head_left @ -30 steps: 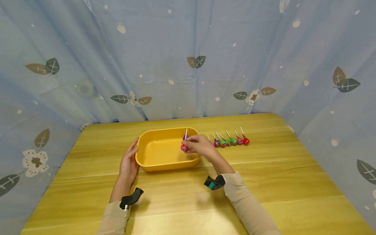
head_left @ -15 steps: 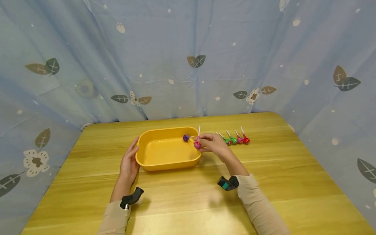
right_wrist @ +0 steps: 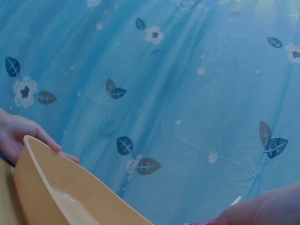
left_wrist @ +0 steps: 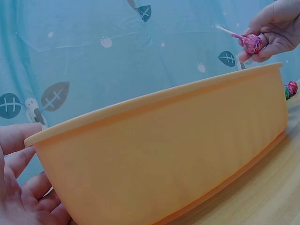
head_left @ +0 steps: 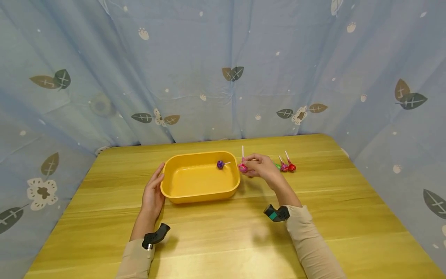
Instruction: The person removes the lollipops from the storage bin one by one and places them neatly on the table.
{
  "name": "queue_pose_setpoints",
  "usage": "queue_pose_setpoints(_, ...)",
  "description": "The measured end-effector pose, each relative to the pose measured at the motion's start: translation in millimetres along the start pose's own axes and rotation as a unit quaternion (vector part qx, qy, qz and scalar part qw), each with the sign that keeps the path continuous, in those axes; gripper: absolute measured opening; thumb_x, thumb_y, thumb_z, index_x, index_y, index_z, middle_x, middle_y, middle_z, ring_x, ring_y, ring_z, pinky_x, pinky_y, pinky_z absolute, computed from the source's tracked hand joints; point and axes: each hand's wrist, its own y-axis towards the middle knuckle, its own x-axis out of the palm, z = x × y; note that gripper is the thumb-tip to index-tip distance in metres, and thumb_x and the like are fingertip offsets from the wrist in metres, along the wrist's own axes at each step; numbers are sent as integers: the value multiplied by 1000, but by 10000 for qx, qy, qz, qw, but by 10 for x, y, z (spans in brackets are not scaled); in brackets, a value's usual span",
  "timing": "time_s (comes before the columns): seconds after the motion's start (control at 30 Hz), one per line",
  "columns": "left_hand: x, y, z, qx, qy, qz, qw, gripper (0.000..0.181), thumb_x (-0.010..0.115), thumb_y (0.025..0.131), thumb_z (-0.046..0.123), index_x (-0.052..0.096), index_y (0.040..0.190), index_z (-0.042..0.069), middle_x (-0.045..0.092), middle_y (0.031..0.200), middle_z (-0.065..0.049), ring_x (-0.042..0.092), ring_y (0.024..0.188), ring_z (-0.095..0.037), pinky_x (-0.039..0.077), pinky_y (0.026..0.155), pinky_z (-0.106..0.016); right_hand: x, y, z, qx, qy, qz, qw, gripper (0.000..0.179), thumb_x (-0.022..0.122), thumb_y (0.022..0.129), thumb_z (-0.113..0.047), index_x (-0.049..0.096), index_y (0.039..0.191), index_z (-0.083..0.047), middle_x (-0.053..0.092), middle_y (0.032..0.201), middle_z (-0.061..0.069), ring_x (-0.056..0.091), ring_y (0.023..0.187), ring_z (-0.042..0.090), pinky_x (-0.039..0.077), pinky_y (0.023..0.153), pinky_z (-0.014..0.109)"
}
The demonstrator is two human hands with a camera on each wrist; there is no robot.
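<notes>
My right hand (head_left: 260, 166) pinches a pink-wrapped lollipop (head_left: 242, 168), its white stick pointing up, just past the right rim of a yellow tray (head_left: 202, 197). In the left wrist view that lollipop (left_wrist: 253, 44) shows above the tray's far end, held between fingertips. Against the tray's left end rests my left hand (head_left: 152, 192), fingers extended along the wall. Inside the tray, near its back right corner, lies a purple lollipop (head_left: 220, 164). The right wrist view catches only a sliver of the held lollipop at its bottom edge.
Beyond the right hand, a red lollipop (head_left: 292, 167), a pink one (head_left: 284, 167) and a green one (head_left: 278, 166) lie in a row on the wooden table (head_left: 209, 240); the hand hides part of the row. A blue patterned curtain (head_left: 195, 77) hangs behind the table.
My right hand has carried the pink lollipop rightward from above the tray to outside its right rim, uncovering the purple lollipop and covering more of the row. The left hand has stayed put.
</notes>
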Motion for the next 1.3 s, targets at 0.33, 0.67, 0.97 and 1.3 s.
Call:
queue_pose_setpoints(0.33,-34,18,-12,-18,-17,79,10000,51,41,105,21,27,155,22,18,159,7,27,139,-11,32,107,-26,-166,-16,3,-94,347,87,9993,28,54,100,-10,55,120,9,55,121,23,64,100,28,49,92,45)
queue_pose_setpoints(0.67,-31,23,-9,14,-11,13,10000,52,41,105,21,26,155,21,16,159,6,25,140,-12,29,110,-29,-499,-40,0,-175,393,580,9974,40,54,101,-17,48,129,10,50,116,18,59,102,23,46,96,45)
queue_pose_setpoints(0.97,-37,31,-20,32,-9,-19,10000,52,42,105,22,27,155,22,16,159,5,25,141,-12,31,108,-27,-838,-80,46,-299,568,1277,9897,43,54,100,-17,47,129,14,56,103,9,66,88,14,50,88,31)
queue_pose_setpoints(1.3,-38,34,-26,10,-17,-15,10000,52,41,105,22,26,155,21,17,159,5,25,140,-12,34,106,-25,-1103,-135,105,-166,1190,1513,9811,49,59,97,-10,42,134,17,62,93,1,64,83,8,51,86,24)
